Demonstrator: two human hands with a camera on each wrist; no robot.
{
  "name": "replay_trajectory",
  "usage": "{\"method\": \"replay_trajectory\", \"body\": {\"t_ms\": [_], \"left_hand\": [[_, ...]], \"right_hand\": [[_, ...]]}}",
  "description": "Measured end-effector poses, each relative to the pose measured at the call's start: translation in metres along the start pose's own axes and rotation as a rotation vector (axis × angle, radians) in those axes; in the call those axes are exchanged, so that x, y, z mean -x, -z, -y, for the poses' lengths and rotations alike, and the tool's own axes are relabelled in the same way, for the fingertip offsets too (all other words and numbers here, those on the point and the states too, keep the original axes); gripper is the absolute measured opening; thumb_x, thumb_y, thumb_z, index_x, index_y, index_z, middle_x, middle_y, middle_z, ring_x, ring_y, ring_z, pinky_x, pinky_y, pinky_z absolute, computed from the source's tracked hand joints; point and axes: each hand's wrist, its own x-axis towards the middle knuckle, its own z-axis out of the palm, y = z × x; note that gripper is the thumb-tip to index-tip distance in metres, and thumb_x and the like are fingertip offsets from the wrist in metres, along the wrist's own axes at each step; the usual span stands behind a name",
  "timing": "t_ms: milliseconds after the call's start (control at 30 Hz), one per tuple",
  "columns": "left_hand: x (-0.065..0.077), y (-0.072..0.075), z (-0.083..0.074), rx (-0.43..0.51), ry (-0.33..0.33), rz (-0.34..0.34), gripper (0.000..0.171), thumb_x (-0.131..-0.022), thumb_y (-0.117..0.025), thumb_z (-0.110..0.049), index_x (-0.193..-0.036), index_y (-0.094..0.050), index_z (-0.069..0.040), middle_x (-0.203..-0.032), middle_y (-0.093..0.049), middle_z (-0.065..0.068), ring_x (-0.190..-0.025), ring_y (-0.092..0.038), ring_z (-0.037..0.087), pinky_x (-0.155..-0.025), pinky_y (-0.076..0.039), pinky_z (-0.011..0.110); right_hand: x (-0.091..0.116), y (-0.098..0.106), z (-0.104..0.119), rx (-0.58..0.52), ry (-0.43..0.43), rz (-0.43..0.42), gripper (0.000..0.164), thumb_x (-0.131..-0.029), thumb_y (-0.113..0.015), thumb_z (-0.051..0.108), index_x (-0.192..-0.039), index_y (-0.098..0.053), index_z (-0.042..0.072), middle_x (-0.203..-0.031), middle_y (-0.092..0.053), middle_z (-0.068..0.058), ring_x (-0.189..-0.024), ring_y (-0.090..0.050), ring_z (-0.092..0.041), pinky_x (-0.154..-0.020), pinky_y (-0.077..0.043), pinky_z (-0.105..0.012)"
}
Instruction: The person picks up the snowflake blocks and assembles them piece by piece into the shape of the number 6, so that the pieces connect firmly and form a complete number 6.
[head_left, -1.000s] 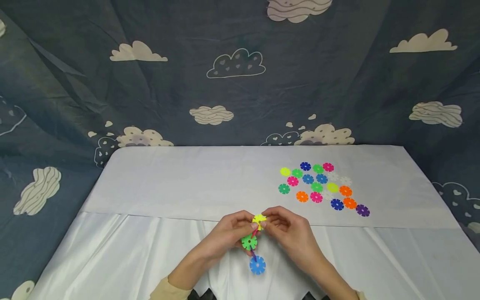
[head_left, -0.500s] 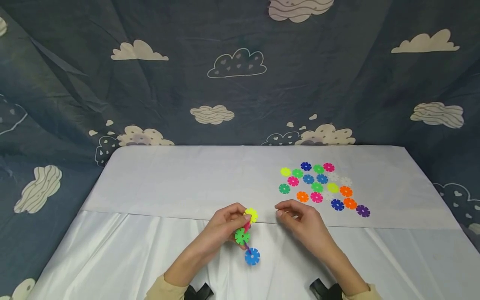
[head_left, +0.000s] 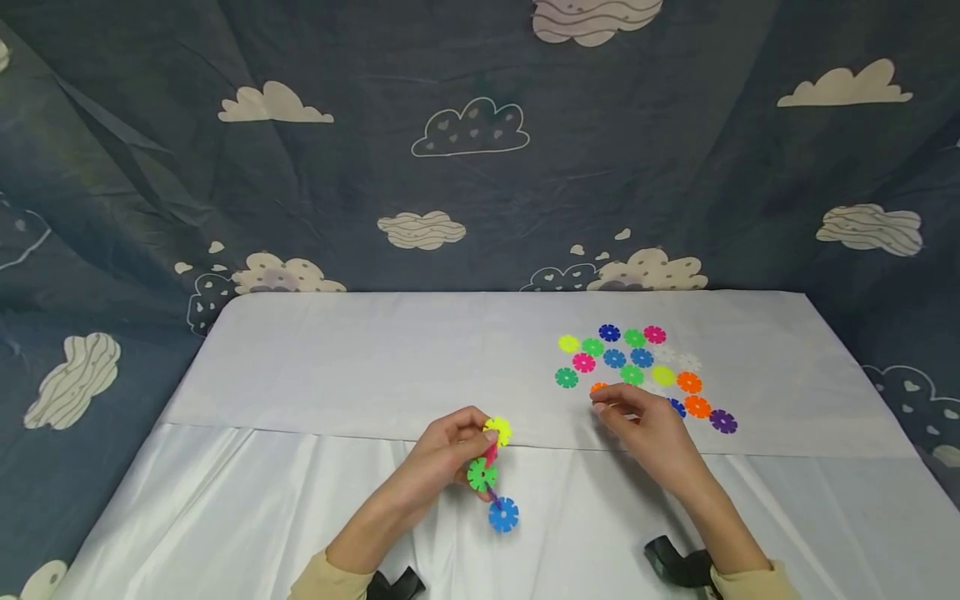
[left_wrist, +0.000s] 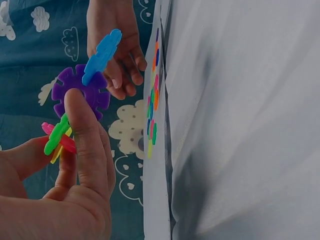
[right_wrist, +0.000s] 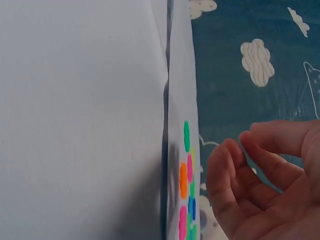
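Note:
My left hand [head_left: 442, 454] pinches a chain of notched plastic discs, held up off the cloth. From the top it runs through a yellow disc [head_left: 501, 428], a pink disc [head_left: 491, 455], a green disc [head_left: 482, 475], a purple disc [left_wrist: 64, 89] and a blue disc [head_left: 504, 516]. Each is slotted crosswise into its neighbour. The thumb lies over the yellow and pink end in the head view. My right hand [head_left: 652, 433] holds nothing, its fingers loosely bent. It reaches over the front of the loose discs, overlapping an orange disc [head_left: 597, 387] and hiding some others.
Loose discs lie flat at the right of the white-covered table [head_left: 360, 358], among them a teal disc [head_left: 566, 378], a purple disc [head_left: 723, 422] and several pale discs. Behind hangs a dark curtain [head_left: 480, 67] with cloud prints. Black straps [head_left: 678, 565] circle the wrists.
My right hand has let go of the chain and moved right and forward to the loose discs. The left hand has drawn the chain slightly left.

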Motion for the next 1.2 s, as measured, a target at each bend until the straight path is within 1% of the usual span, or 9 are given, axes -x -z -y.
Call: {"method": "replay_trajectory", "body": {"t_ms": [167,367,633,700,800,900,1000,1067,1200], "left_hand": [[-0.001,0.001,-0.001,-0.003,0.005,-0.017,0.024,-0.099,-0.059,-0.022,-0.108,-0.055,-0.001,-0.079,-0.054,0.005,-0.060,-0.058,0.016,-0.059,-0.057,0.037],[-0.001,0.002,-0.001,0.021,0.018,-0.049,0.031,-0.103,-0.051,-0.035,-0.109,-0.051,-0.004,-0.085,-0.052,0.007,-0.059,-0.054,0.016,-0.061,-0.058,0.046],[-0.003,0.002,0.000,0.026,0.014,-0.039,0.027,-0.104,-0.049,-0.032,-0.110,-0.052,-0.005,-0.086,-0.052,0.007,-0.060,-0.054,0.016,-0.060,-0.058,0.047],[-0.003,0.002,0.000,0.025,0.012,-0.038,0.027,-0.104,-0.049,-0.031,-0.109,-0.052,-0.005,-0.087,-0.052,0.007,-0.060,-0.054,0.016,-0.060,-0.058,0.047],[-0.003,0.002,0.001,0.032,0.011,-0.035,0.027,-0.104,-0.049,-0.031,-0.108,-0.052,-0.005,-0.087,-0.052,0.007,-0.060,-0.055,0.016,-0.060,-0.058,0.046],[-0.003,0.002,0.001,0.047,0.011,-0.031,0.026,-0.105,-0.048,-0.031,-0.105,-0.051,-0.005,-0.086,-0.054,0.007,-0.060,-0.056,0.015,-0.061,-0.058,0.045],[-0.002,0.002,0.001,0.063,0.012,-0.029,0.025,-0.105,-0.047,-0.030,-0.103,-0.050,-0.006,-0.084,-0.056,0.008,-0.060,-0.057,0.015,-0.062,-0.058,0.045],[-0.002,0.001,0.000,0.068,0.014,-0.027,0.025,-0.105,-0.047,-0.030,-0.103,-0.049,-0.006,-0.084,-0.057,0.009,-0.060,-0.058,0.015,-0.062,-0.058,0.044],[-0.003,0.002,-0.001,0.065,0.019,-0.027,0.026,-0.104,-0.049,-0.032,-0.103,-0.050,-0.006,-0.084,-0.053,0.006,-0.059,-0.056,0.014,-0.061,-0.057,0.043]], "right_hand": [[-0.008,0.009,-0.008,0.049,-0.005,0.036,0.023,-0.096,-0.064,0.013,-0.118,-0.067,0.007,-0.107,-0.069,-0.007,-0.096,-0.061,-0.026,-0.072,-0.055,-0.026],[-0.020,0.014,-0.017,0.120,0.000,0.057,0.023,-0.093,-0.067,0.011,-0.116,-0.068,0.008,-0.110,-0.068,-0.008,-0.099,-0.059,-0.028,-0.080,-0.056,-0.039],[-0.037,0.022,-0.026,0.186,0.088,0.136,0.032,-0.088,-0.073,0.005,-0.119,-0.068,0.008,-0.113,-0.066,-0.010,-0.106,-0.059,-0.031,-0.085,-0.055,-0.045],[-0.041,0.023,-0.027,0.209,0.092,0.150,0.033,-0.087,-0.073,0.005,-0.120,-0.068,0.009,-0.113,-0.066,-0.010,-0.107,-0.059,-0.031,-0.088,-0.053,-0.047],[-0.046,0.024,-0.029,0.211,0.086,0.175,0.037,-0.088,-0.073,0.004,-0.124,-0.067,0.010,-0.115,-0.066,-0.010,-0.110,-0.057,-0.032,-0.091,-0.051,-0.050],[-0.050,0.024,-0.033,0.217,0.075,0.197,0.042,-0.088,-0.072,0.003,-0.128,-0.065,0.012,-0.119,-0.066,-0.008,-0.113,-0.056,-0.032,-0.093,-0.050,-0.050],[-0.053,0.023,-0.039,0.209,0.081,0.216,0.045,-0.088,-0.072,0.003,-0.130,-0.065,0.014,-0.120,-0.066,-0.007,-0.113,-0.056,-0.030,-0.092,-0.051,-0.048],[-0.055,0.023,-0.042,0.203,0.095,0.231,0.046,-0.087,-0.072,0.002,-0.130,-0.065,0.015,-0.120,-0.066,-0.006,-0.111,-0.057,-0.029,-0.091,-0.052,-0.046],[-0.057,0.024,-0.045,0.216,0.116,0.252,0.044,-0.085,-0.075,0.002,-0.126,-0.067,0.016,-0.116,-0.066,-0.004,-0.104,-0.056,-0.025,-0.086,-0.053,-0.041]]}}
